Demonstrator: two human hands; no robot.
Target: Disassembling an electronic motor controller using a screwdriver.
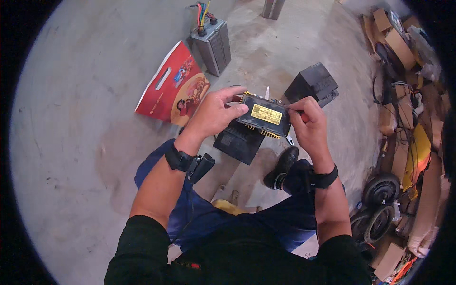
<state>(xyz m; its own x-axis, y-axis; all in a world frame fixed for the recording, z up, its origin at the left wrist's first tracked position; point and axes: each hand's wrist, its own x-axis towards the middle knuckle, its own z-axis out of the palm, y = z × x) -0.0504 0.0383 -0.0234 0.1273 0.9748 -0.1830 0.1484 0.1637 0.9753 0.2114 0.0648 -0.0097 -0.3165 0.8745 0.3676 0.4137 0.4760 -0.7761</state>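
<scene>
My left hand [221,111] is closed round the left end of a flat black electronic module [252,119] with a yellow label and yellow fins along its edges. At the module's right edge, the fingers of my right hand [309,124] are pinched together; whatever lies between them is hidden. Below the module a black box-shaped block [237,146] rests on the floor, partly covered by it. A thin pale metal blade [267,93] shows just past the module's far edge. Close to my right hand, the small metal tip of a tool [290,140] sticks out below the module.
A red bag [161,95] with a handle slot stands left, beside a grey finned metal box [212,50] with coloured cables. Another black block [313,84] is at right. Cardboard, wheels [381,189] and a yellow panel [418,154] pile up along the right side. My shoe [281,167] is close by.
</scene>
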